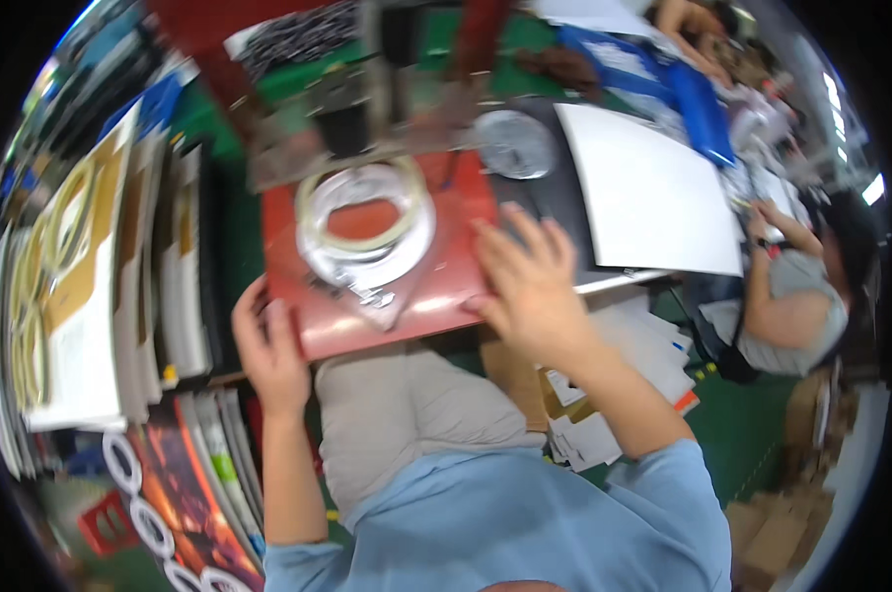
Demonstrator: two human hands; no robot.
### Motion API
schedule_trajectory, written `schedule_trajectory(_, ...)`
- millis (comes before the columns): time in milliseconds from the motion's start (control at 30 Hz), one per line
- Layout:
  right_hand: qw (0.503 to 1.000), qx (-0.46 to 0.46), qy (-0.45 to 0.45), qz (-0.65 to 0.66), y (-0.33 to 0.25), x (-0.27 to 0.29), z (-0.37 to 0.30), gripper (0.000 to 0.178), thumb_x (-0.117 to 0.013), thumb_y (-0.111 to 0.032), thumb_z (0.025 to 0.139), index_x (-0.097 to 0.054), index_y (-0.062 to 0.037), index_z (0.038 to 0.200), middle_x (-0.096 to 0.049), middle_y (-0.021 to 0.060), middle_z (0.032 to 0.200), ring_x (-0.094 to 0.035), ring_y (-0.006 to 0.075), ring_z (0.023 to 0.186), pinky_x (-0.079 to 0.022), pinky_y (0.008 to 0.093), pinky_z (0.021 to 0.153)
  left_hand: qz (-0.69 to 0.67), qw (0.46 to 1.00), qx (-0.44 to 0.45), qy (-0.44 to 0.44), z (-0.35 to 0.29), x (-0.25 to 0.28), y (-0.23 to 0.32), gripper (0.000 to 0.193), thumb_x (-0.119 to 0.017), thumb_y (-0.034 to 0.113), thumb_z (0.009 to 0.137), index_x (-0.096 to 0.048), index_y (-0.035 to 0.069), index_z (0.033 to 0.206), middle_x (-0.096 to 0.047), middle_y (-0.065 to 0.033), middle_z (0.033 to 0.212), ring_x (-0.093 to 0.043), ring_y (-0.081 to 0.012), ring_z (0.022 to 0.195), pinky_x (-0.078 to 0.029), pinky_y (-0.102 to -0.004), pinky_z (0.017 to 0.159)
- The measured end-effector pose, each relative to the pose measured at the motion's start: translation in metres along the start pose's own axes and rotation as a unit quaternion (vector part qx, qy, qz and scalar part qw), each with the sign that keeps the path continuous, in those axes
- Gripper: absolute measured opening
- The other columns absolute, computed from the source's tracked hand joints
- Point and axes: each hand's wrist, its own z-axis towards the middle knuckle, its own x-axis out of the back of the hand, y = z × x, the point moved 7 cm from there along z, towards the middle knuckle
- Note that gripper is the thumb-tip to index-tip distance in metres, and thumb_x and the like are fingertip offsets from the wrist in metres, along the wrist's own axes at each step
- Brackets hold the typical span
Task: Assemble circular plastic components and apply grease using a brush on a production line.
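Observation:
A glossy red board [446, 296] lies in front of me under a press with a dark block [342, 118]. On it rests a white ring-shaped piece [416, 242] with a cream ring [306, 212] over it. A clear pointed sheet [382, 321] shows below them, its details blurred. My left hand [273, 350] is bent round the board's left edge near the front corner, its fingertips partly hidden. My right hand [535, 286] is spread at the board's right edge, fingers apart and thumb near the front right corner, slightly smeared by motion.
A white sheet [653, 192] lies on a dark surface at the right, beside a clear round disc [515, 144]. Upright boards and cards [101, 266] crowd the left. The press's red frame [214, 59] rises ahead. Another person [791, 296] sits at the right.

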Motion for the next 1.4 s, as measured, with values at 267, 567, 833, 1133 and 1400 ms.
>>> schedule_trajectory(267,0.988,-0.019,0.078,0.128,0.0,0.008,-0.007,0.065,-0.073,-0.036,0.091,-0.056,-0.0003,0.143,-0.045,0.019,0.155,-0.035,0.0396,0.149,-0.027,0.0583,0.12,-0.005,0.998,-0.057,0.029,-0.012,0.015,0.01,0.036,-0.05,0.011,0.11,-0.047,-0.004,0.143,-0.056,-0.0168,0.143,-0.056,-0.0238,0.13,-0.041,-0.0352,0.112)
schedule_trajectory(567,0.633,0.092,0.056,0.767,-0.162,-0.004,-0.004,0.085,-0.054,-0.049,0.107,-0.019,0.0033,0.164,-0.024,0.0237,0.169,-0.024,0.0365,0.157,-0.023,0.0465,0.125,0.14,0.955,-0.258,0.038,-0.033,-0.036,0.137,0.07,-0.026,0.055,0.111,-0.041,0.0,0.152,-0.042,-0.0233,0.157,-0.04,-0.0399,0.147,-0.03,-0.052,0.122)
schedule_trajectory(833,0.636,0.166,-0.001,0.754,-0.151,0.01,-0.005,0.073,-0.065,-0.033,0.103,-0.034,0.0,0.16,-0.037,0.0218,0.164,-0.037,0.036,0.152,-0.033,0.0428,0.122,-0.08,0.984,-0.142,0.077,0.005,0.006,0.111,0.046,-0.034,0.027,0.113,-0.048,-0.006,0.142,-0.052,-0.021,0.147,-0.051,-0.0333,0.139,-0.038,-0.045,0.119)
schedule_trajectory(1133,0.9,0.044,0.239,0.361,-0.031,0.056,0.032,0.027,-0.07,0.005,0.084,-0.07,-0.0005,0.111,-0.068,0.0153,0.113,-0.067,0.0346,0.104,-0.055,0.0417,0.089,0.099,0.967,-0.234,-0.034,0.019,-0.007,0.114,0.012,-0.072,-0.007,0.088,-0.073,-0.002,0.098,-0.071,-0.0133,0.1,-0.069,-0.0252,0.093,-0.054,-0.0335,0.085)
schedule_trajectory(1400,0.96,0.119,0.17,0.189,-0.034,0.029,0.072,0.03,-0.072,-0.003,0.087,-0.071,-0.0066,0.117,-0.068,0.0088,0.124,-0.062,0.0328,0.12,-0.048,0.045,0.102,0.174,0.93,-0.295,-0.133,0.028,-0.046,0.132,0.015,-0.078,0.004,0.082,-0.071,0.003,0.095,-0.062,-0.0108,0.099,-0.061,-0.0318,0.092,-0.051,-0.0418,0.081)
